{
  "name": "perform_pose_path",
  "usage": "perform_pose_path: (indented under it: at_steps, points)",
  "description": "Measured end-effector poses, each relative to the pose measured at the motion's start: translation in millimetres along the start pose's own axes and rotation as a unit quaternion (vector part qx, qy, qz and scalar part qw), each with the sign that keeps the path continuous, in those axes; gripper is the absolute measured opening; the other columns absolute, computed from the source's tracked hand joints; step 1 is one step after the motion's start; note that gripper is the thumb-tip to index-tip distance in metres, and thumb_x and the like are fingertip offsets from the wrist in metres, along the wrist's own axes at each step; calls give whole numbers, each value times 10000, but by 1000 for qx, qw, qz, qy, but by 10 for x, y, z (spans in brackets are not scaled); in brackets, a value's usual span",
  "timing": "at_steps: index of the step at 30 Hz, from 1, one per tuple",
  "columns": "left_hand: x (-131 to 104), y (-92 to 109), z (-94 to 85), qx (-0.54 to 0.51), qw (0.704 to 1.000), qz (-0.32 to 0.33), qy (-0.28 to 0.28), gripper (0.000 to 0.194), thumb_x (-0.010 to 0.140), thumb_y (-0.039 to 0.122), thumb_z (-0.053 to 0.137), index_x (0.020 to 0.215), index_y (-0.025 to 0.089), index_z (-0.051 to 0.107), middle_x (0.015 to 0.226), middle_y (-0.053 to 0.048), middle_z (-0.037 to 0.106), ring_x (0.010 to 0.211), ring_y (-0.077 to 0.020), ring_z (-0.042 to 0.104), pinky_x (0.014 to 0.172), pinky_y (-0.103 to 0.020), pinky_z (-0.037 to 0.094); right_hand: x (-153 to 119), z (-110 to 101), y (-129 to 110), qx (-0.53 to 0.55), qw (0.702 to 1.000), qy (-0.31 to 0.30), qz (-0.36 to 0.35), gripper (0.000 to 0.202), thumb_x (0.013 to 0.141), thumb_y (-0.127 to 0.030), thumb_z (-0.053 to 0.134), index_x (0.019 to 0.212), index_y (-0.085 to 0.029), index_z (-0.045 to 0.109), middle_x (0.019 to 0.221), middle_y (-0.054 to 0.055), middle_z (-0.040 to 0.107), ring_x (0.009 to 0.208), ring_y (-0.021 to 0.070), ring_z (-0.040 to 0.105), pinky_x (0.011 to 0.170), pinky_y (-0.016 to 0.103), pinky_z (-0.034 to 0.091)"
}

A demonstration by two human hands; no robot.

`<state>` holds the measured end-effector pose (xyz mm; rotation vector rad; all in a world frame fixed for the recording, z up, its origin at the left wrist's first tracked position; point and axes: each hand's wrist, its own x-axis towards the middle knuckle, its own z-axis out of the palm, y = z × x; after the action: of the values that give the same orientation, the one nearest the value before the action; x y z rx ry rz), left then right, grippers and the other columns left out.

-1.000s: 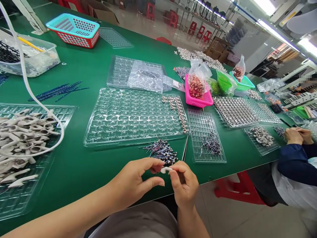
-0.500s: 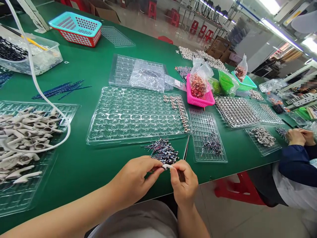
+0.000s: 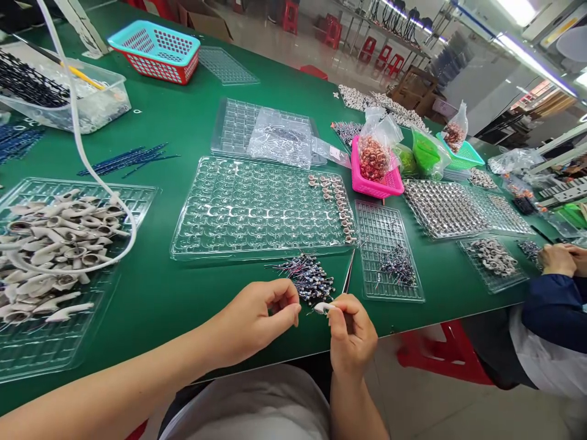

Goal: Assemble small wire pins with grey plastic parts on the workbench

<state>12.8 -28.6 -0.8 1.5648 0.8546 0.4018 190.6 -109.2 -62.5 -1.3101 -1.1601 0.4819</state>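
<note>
Pinched between the thumb and forefinger of my right hand (image 3: pixel 352 333) is a small white curved piece (image 3: pixel 322 308). My left hand (image 3: pixel 263 315) is apart from it, just to its left, with fingers curled and a gap between thumb and forefinger; nothing shows in it. Behind both hands lies a pile of small dark wired parts (image 3: pixel 312 282). Tweezers (image 3: pixel 349 272) rest right of the pile. Beyond is a large clear tray (image 3: pixel 257 211) with small white pieces (image 3: pixel 342 205) in its rightmost pockets.
At the left, a tray heaped with white curved pieces (image 3: pixel 68 235) sits under a white cable (image 3: pixel 76 131). A pink basket (image 3: pixel 378 186) and a smaller clear tray (image 3: pixel 389 244) stand to the right. A co-worker's hands (image 3: pixel 557 260) are at the far right.
My left hand has let go of the white piece and moved slightly left of it. My right hand still holds the piece. The whole view has shifted a little.
</note>
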Motion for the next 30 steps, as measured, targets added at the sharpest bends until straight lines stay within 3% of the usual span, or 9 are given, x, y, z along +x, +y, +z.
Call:
perform_pose_path:
  at_steps: [6, 11, 17, 24, 27, 30]
  points:
    - [29, 0, 22, -130, 988, -55, -62, 264, 917, 418, 569, 936, 165, 641, 853, -30, 673, 725, -148, 609, 681, -276, 528, 1, -16, -30, -1, 999, -41, -27, 108, 902, -121, 579, 910, -215, 632, 777, -6, 596, 714, 124, 554, 623, 247, 452]
    - [76, -35, 67, -254, 958, -104, -76, 325, 826, 459, 677, 787, 144, 605, 736, -19, 655, 639, -129, 577, 604, -259, 506, 4, -22, -42, 4, 997, -65, -51, 153, 897, -97, 577, 967, -221, 634, 798, -1, 610, 737, 133, 572, 649, 262, 459]
    - [99, -38, 54, -283, 950, -106, -81, 310, 785, 428, 705, 742, 145, 587, 694, -9, 658, 581, -104, 544, 585, -245, 460, 5, -18, -47, 5, 998, -55, -25, 101, 908, -141, 576, 920, -222, 635, 781, -6, 602, 717, 131, 573, 628, 251, 461]
    - [148, -73, 98, -297, 951, -77, -46, 271, 720, 372, 724, 703, 157, 560, 665, -3, 645, 570, -102, 541, 586, -242, 430, -46, -74, 8, -60, 998, -18, -3, 63, 900, -246, 618, 878, -209, 664, 828, 15, 661, 708, 139, 617, 605, 234, 490]
    - [137, -79, 93, -289, 956, -60, -2, 287, 681, 378, 745, 690, 163, 556, 668, -2, 628, 571, -103, 534, 589, -246, 428, -42, -112, 56, -64, 997, 41, 2, 148, 894, -342, 630, 862, -202, 666, 843, 35, 682, 714, 162, 648, 626, 250, 521]
    - [90, -71, 97, -241, 970, -19, 34, 316, 632, 349, 811, 808, 157, 632, 745, -2, 634, 659, -116, 559, 656, -250, 448, 0, -148, 129, -82, 996, -29, -36, 234, 868, -439, 650, 853, -208, 681, 818, 43, 704, 647, 166, 656, 578, 243, 527]
